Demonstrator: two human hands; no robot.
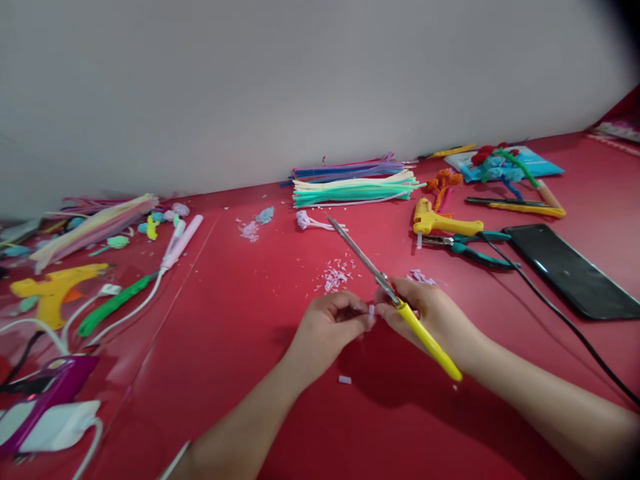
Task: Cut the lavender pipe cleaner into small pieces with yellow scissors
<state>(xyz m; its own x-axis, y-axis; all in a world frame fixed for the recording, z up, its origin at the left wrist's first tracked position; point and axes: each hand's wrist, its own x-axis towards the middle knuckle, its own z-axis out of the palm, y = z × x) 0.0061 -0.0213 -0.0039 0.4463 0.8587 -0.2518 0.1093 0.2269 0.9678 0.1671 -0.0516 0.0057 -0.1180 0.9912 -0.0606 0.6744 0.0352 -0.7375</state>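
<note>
Between thumb and forefinger, my left hand (325,330) pinches a short lilac piece of pipe cleaner (371,309). My right hand (443,320) is closed around yellow-handled scissors (431,343), whose blades point up and to the left, away from me. The right fingertips are close beside the lilac piece; whether they touch it I cannot tell. Beyond my hands lies a scatter of lilac clippings (336,275), with a small pile of lilac pieces (423,277) behind the right hand. Nearer me, another short lilac piece (345,380) lies on the red table (240,400).
Bundled pipe cleaners (355,190) and a lilac pipe-cleaner flower (305,221) lie toward the wall. On the right are a yellow glue gun (445,223), pliers (480,252), a black phone (573,270) and a cable. Another glue gun (57,287), cords and a green-handled tool (117,303) crowd the left.
</note>
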